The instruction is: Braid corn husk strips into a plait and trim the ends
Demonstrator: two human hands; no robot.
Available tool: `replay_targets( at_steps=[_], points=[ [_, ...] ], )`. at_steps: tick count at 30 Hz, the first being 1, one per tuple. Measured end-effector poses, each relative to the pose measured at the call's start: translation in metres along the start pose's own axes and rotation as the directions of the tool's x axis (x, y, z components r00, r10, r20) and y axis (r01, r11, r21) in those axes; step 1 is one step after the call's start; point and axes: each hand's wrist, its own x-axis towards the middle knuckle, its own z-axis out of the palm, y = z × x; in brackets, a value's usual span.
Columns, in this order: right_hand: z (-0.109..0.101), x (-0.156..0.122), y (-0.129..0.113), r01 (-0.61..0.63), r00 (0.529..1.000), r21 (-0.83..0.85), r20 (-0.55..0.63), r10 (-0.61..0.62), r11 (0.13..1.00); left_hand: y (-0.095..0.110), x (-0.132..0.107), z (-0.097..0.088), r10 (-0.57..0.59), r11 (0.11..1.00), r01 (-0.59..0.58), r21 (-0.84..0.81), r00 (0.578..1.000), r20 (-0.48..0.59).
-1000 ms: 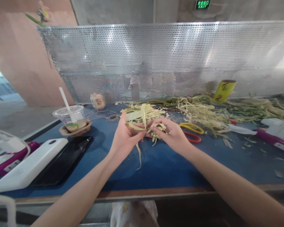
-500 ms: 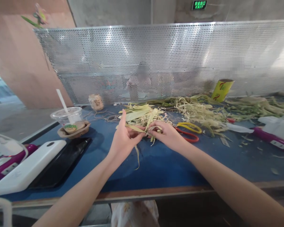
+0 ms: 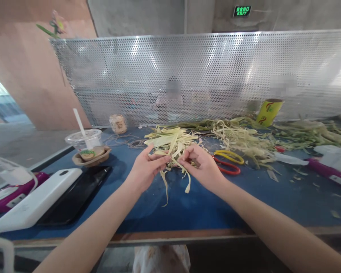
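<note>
Through the head camera I see two bare hands working over the middle of a blue table (image 3: pixel 187 212). The left hand (image 3: pixel 143 170) pinches pale green strips (image 3: pixel 176 152) between thumb and fingers. The right hand (image 3: pixel 203 167) pinches them too, its fingertips just beside those of the left; I see a narrow gap between the hands. Two loose ends hang down toward the front edge, one below each hand.

Just behind the fingers I make out a bundle (image 3: pixel 170 137) of similar leafy pieces lying on the table. To the right of the right hand are scissors (image 3: pixel 230 152) with yellow and red handles. Farther toward the back right corner I see a heap (image 3: pixel 238 136) of shredded leaves and, behind it, a yellow tube (image 3: pixel 269 112), tilted. A purple power strip (image 3: pixel 326 170) lies near the right edge.

Near the front left corner I find a white case (image 3: pixel 39 201), with a black phone (image 3: pixel 76 193) alongside it. Behind them, by the left edge, a clear cup (image 3: pixel 83 136) with a straw stands in a brown bowl (image 3: pixel 95 161). A small jar (image 3: pixel 118 124) sits at the back edge, before a perforated metal screen (image 3: pixel 125 72).
</note>
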Motion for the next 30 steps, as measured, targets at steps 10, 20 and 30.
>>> replay_targets(
  at_steps=[10, 20, 30],
  points=[
    [-0.002, -0.002, -0.004, 0.245, 0.961, -0.348, -0.034, -0.273, 0.905, -0.001, -0.007, 0.006, 0.145, 0.983, -0.155, 0.099, 0.985, 0.096],
    [0.007, 0.004, 0.011, -0.339, 0.934, 0.18, -0.053, 0.354, 0.923, 0.0, -0.014, 0.007, 0.185, 0.918, -0.24, 0.317, 0.963, 0.194],
    [0.004, -0.003, -0.001, 0.173, 0.892, -0.618, -0.232, -0.387, 0.767, -0.004, -0.009, 0.006, 0.158, 0.926, -0.212, 0.313, 0.969, 0.188]
  ],
)
